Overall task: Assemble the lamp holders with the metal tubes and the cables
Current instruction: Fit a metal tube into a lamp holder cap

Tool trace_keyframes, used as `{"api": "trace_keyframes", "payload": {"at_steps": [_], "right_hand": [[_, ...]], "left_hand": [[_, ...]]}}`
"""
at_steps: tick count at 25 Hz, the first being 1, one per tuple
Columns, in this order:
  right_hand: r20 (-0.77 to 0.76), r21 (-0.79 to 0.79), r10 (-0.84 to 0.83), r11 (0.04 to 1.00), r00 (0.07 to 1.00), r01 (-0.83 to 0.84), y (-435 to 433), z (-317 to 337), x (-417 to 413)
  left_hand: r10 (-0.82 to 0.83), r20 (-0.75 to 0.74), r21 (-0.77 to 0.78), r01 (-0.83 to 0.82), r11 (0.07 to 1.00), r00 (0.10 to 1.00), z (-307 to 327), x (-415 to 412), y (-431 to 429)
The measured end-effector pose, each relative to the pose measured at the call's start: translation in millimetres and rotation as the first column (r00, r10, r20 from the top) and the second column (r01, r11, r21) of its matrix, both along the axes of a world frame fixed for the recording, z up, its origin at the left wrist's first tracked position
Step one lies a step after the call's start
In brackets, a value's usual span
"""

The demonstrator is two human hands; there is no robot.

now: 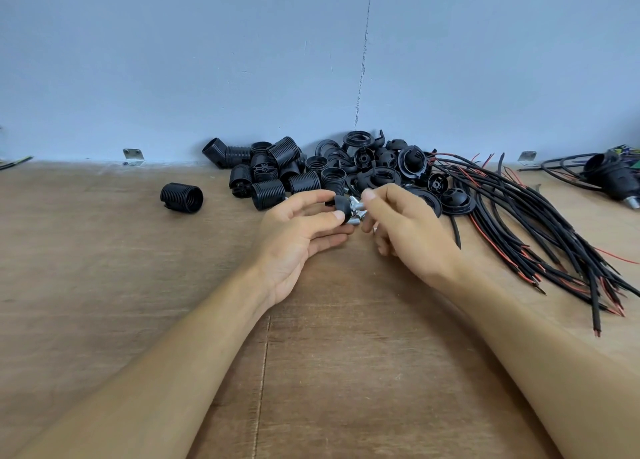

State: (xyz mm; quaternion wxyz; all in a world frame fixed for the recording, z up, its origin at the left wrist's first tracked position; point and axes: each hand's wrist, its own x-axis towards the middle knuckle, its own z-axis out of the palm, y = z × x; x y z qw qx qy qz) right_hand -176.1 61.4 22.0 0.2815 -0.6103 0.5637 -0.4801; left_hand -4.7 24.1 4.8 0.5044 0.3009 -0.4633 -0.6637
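Black lamp holder cap (341, 206) is just above the counter (138, 285), mid-frame, pinched between the thumb and curled fingers (313, 198) of the left hand (298, 230). A short metal tube (357, 203) sits immediately right of it, long axis roughly level and aimed at the cap; contact unclear. Right hand (408, 230) is nearer the tube, fingers narrow, pinching it. Cables (519, 223) lie further right.

Single view: head cam, wide-angle, lines bow twd the edges. Sits above and behind the hands, facing fwd & down across the wooden worktop (104, 285) to the blue-grey wall (173, 60) at the back. Forearms enter from both bottom corners. Left hand (298, 236) & right hand (408, 230) meet approx. mid-frame, near the lens. Wall fills the upper part, worktop the rest.
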Motion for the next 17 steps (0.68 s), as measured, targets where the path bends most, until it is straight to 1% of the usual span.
{"api": "trace_keyframes", "payload": {"at_steps": [2, 3, 6, 8, 11, 13, 16, 17], "right_hand": [[-0.038, -0.011, 0.051, 0.999, 0.998, -0.052, -0.6, -1.4, -1.0], [-0.067, 0.001, 0.046, 0.999, 0.997, -0.046, -1.2, -1.9, -1.2], [-0.128, 0.066, -0.033, 0.997, 0.991, 0.042, -1.1, -0.5, 0.6], [-0.111, 0.072, -0.063, 0.995, 0.992, 0.071, -1.9, 0.4, -0.4], [-0.021, 0.023, 0.033, 0.999, 0.999, -0.032, -0.2, -0.4, -1.4], [-0.012, -0.003, 0.07, 0.998, 0.997, -0.07, -1.0, -1.2, -1.9], [-0.116, 0.028, -0.022, 0.999, 0.993, 0.026, -2.3, -1.3, -0.7], [-0.118, 0.055, -0.058, 0.996, 0.991, 0.065, -2.2, 0.0, -0.3]], "left_hand": [[-0.008, 0.006, -0.003, 0.008, 1.0, 1.0, 0.4, 0.3, 0.0], [-0.018, 0.015, -0.009, 0.018, 1.0, 1.0, 0.6, 0.7, 0.4], [-0.042, 0.032, -0.023, 0.043, 0.999, 0.999, 1.7, 0.7, 2.5], [-0.03, 0.027, -0.019, 0.03, 0.999, 0.999, 1.6, 0.4, 2.3], [-0.018, 0.01, -0.009, 0.018, 1.0, 1.0, 1.8, 0.6, 1.4], [-0.024, 0.017, -0.014, 0.025, 1.0, 1.0, 2.0, 0.6, 1.7], [-0.04, 0.034, -0.027, 0.041, 0.999, 0.999, 1.8, 0.4, 3.2], [-0.039, 0.038, -0.03, 0.041, 0.999, 0.999, 1.8, 0.4, 3.5]]}}
